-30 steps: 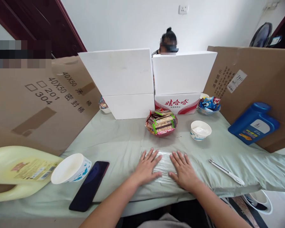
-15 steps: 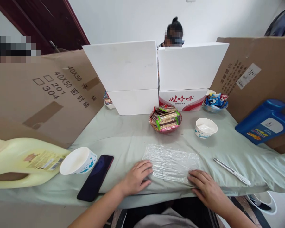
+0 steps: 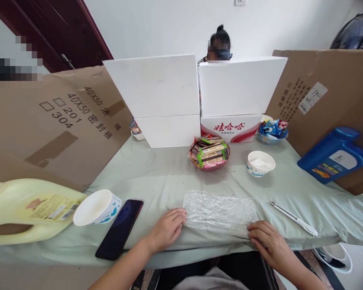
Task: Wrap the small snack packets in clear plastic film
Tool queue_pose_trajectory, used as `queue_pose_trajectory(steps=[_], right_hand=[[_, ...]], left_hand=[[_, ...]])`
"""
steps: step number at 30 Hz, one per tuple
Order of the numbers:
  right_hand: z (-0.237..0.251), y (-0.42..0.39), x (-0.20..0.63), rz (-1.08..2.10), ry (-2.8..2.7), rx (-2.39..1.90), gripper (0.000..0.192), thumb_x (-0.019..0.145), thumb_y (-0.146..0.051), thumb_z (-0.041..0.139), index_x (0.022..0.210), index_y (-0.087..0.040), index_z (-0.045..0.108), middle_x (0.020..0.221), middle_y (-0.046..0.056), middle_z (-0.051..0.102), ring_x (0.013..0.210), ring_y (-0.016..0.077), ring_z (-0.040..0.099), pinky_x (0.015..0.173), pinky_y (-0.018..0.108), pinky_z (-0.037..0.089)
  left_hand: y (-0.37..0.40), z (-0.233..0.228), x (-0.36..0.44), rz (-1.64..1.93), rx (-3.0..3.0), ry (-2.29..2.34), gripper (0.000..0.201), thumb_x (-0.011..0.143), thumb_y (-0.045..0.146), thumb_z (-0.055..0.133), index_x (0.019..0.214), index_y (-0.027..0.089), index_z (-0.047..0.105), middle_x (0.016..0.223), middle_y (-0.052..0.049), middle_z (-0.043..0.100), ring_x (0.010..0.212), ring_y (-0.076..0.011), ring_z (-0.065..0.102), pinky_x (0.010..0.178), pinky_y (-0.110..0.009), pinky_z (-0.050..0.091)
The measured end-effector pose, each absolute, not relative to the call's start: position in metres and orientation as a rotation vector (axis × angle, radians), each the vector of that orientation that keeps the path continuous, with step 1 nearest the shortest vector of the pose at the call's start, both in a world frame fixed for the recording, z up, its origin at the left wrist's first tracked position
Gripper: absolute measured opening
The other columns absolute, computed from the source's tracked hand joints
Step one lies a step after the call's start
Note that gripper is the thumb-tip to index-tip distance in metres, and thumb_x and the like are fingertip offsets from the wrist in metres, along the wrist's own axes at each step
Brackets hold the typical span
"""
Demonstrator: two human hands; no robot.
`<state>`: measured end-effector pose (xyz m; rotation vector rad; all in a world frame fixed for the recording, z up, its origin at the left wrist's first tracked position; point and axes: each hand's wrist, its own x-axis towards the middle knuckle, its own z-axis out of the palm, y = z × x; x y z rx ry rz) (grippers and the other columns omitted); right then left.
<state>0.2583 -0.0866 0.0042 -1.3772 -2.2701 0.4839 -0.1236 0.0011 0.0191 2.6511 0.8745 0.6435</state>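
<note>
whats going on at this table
A person sits at a table covered with a pale green cloth and has a sheet of clear plastic wrap spread flat in front of them. The left hand touches its near left corner, the right hand its near right corner. A bowl of snack bars sits just beyond, and a phone lies to the left.

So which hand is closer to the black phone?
Left. The left hand rests just right of the phone; the right hand sits beyond the plastic wrap.
</note>
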Motion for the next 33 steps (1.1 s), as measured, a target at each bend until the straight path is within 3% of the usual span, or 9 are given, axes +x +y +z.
queue_pose_trajectory(steps=[5,7,11,15,22,25,30,33], right_hand=[[0.005,-0.082,0.262,0.563,-2.142,-1.426,0.018,0.095,-0.028,0.042,0.097,-0.024,0.059,0.103,0.006,0.066,0.11,0.0211,0.057,0.092,0.038,0.047],[0.004,-0.075,0.261,0.581,-2.029,-1.524,0.021,0.095,-0.034,0.041,0.098,-0.024,0.06,0.102,0.006,0.067,0.104,0.0207,0.061,0.088,0.036,0.049],[0.001,-0.054,0.254,0.56,-1.768,-1.764,0.028,0.093,-0.043,0.038,0.099,-0.024,0.058,0.094,0.005,0.07,0.084,0.0194,0.067,0.075,0.032,0.052],[-0.008,-0.036,0.244,0.375,-1.708,-1.918,0.032,0.092,-0.042,0.036,0.107,-0.022,0.057,0.09,0.005,0.072,0.081,0.0211,0.068,0.072,0.032,0.051],[-0.026,-0.032,0.237,-0.073,-1.895,-1.872,0.028,0.095,-0.031,0.036,0.11,-0.019,0.057,0.097,0.007,0.069,0.075,0.0203,0.066,0.064,0.032,0.048],[-0.019,-0.035,0.238,-0.192,-1.924,-1.797,0.028,0.094,-0.032,0.041,0.111,-0.018,0.058,0.095,0.009,0.066,0.085,0.0241,0.063,0.075,0.038,0.048],[0.0,-0.031,0.22,-0.265,-2.052,-1.606,0.029,0.092,-0.033,0.048,0.114,-0.019,0.061,0.118,0.013,0.061,0.118,0.029,0.05,0.1,0.048,0.037],[-0.003,-0.024,0.201,-0.157,-2.333,-1.435,0.047,0.092,-0.041,0.049,0.133,-0.019,0.051,0.14,0.012,0.05,0.136,0.0295,0.033,0.11,0.05,0.025]], left_hand=[[0.005,0.026,-0.112,0.651,2.428,1.163,0.018,0.089,0.014,0.037,0.086,0.02,0.054,0.077,-0.001,0.062,0.071,-0.0156,0.061,0.068,-0.028,0.052],[0.011,0.023,-0.105,0.673,2.366,1.282,0.017,0.09,0.018,0.038,0.086,0.021,0.054,0.073,0.001,0.061,0.063,-0.0145,0.059,0.063,-0.026,0.05],[0.029,0.008,-0.09,0.806,2.298,1.516,0.018,0.09,0.021,0.039,0.098,0.021,0.055,0.08,-0.001,0.066,0.07,-0.0159,0.064,0.069,-0.027,0.051],[0.044,-0.013,-0.078,0.811,2.38,1.703,0.024,0.089,0.017,0.041,0.106,0.019,0.057,0.096,-0.006,0.069,0.084,-0.0189,0.067,0.076,-0.029,0.052],[0.05,-0.024,-0.072,0.729,2.597,1.789,0.024,0.09,0.014,0.043,0.108,0.018,0.058,0.092,-0.007,0.065,0.072,-0.0193,0.063,0.064,-0.029,0.049],[0.047,-0.009,-0.068,0.819,2.569,1.851,0.025,0.089,0.013,0.044,0.109,0.016,0.059,0.094,-0.01,0.062,0.081,-0.025,0.06,0.069,-0.036,0.05],[0.026,0.013,-0.036,0.739,2.615,1.67,0.024,0.092,0.015,0.044,0.106,0.017,0.063,0.098,-0.011,0.063,0.095,-0.0271,0.057,0.083,-0.042,0.048],[0.014,0.005,-0.015,0.545,2.634,1.504,0.035,0.093,0.028,0.05,0.125,0.015,0.056,0.126,-0.014,0.057,0.12,-0.0316,0.049,0.099,-0.048,0.041]])
